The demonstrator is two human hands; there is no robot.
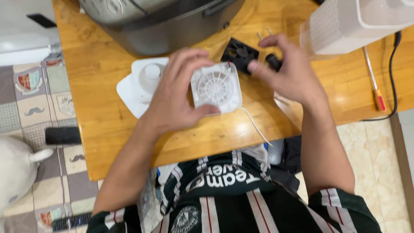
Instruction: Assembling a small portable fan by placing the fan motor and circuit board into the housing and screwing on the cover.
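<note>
White plastic fills the middle of our view: our left hand (174, 92) grips a square fan grille (216, 87) with round spokes, the thumb under its lower edge and the fingers (189, 56) curled over its upper left corner, so the hand is closed firmly on it just above the wooden counter (103, 125). A thin white wire (255, 125) trails from the grille's lower right corner toward the counter's near edge. Our right hand (290, 71) sits just beside the grille, with thumb and forefinger pinched together on a small black part (273, 61); what that part is we cannot tell. Between the two hands, touching the counter, lies a black square fan (239, 52), partly hidden by the right hand. Behind the left hand rests a white base piece (142, 84) with a raised round centre. A grey metal cooker (159, 21) stands at the far edge, and a translucent white housing (353, 23) sits at the upper right. A screwdriver with a red handle (374, 84) lies well to the right, near a black cable (392, 73).
</note>
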